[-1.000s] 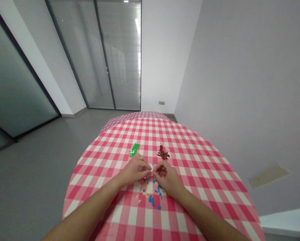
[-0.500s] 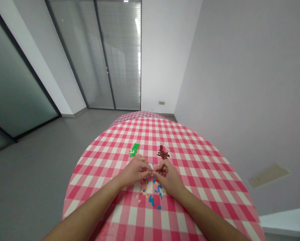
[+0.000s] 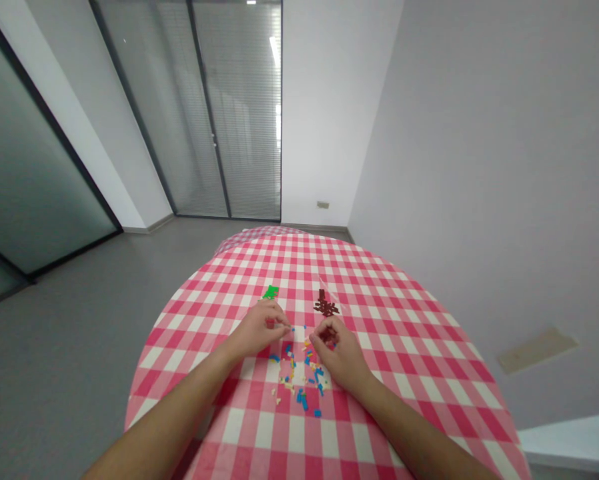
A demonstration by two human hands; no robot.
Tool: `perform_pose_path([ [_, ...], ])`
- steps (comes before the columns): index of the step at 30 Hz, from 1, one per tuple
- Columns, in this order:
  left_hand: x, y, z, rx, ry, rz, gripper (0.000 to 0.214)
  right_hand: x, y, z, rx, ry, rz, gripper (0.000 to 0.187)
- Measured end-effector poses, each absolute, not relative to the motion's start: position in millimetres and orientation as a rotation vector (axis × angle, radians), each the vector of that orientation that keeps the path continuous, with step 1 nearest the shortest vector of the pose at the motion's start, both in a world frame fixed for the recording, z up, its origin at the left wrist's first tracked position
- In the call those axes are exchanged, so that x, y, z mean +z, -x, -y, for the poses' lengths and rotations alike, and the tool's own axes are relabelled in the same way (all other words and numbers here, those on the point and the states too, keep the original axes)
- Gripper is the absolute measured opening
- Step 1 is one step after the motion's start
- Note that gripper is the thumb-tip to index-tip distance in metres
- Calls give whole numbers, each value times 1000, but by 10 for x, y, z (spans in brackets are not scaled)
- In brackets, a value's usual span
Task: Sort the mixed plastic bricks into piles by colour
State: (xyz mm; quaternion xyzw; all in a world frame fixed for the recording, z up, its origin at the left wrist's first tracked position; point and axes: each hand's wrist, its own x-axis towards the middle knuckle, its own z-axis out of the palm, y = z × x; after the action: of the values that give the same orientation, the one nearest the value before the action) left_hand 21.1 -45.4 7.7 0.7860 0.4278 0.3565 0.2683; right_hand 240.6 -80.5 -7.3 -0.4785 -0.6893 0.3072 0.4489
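Note:
My left hand (image 3: 261, 328) hovers just left of the scattered pieces, thumb and forefinger pinched; whatever lies between them is too small to name. Thumb and forefinger also come together on my right hand (image 3: 340, 352), at the right edge of the scatter, and I cannot make out what they hold. Between and below both hands lie several small toy bricks, among them blue bricks (image 3: 305, 403) with cream and yellow ones. Beyond my left hand is a pile of green bricks (image 3: 271, 292), partly hidden by it. Dark brown bricks (image 3: 325, 305) form a heap beyond my right hand.
A red-and-white checked tablecloth (image 3: 219, 307) covers the rounded table. Past its far edge is another checked cloth (image 3: 259, 233). A wall (image 3: 459, 200) runs along the right side, and grey floor (image 3: 79, 320) lies to the left.
My left hand has moved left, away from the right hand, so their fingertips are apart. It now covers part of the green pile and uncovers more bricks. The right hand has barely moved.

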Motion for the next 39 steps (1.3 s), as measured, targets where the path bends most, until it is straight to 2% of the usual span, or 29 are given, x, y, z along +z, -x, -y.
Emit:
perform_pose_path([
  [4,25,204,248,1005,-1985,-1466,15,-97,-2466,776,702,1195,1706,17],
  [8,-99,442,113,843,-1783,-1727,20,-113,-2491,762,679,1201,1719,14],
  [16,-180,337,70,775,-1773,-1915,17,-38,-2502,771,644,1230,1681,8],
  [24,-196,315,59,713,-1767,-2020,17,27,-2641,666,538,1233,1637,10],
  [31,-180,296,71,699,-1767,-2045,16,97,-2768,617,684,1356,1948,14],
  [39,-206,283,72,705,-1804,-2070,17,241,-2813,729,903,1075,2505,23],
])
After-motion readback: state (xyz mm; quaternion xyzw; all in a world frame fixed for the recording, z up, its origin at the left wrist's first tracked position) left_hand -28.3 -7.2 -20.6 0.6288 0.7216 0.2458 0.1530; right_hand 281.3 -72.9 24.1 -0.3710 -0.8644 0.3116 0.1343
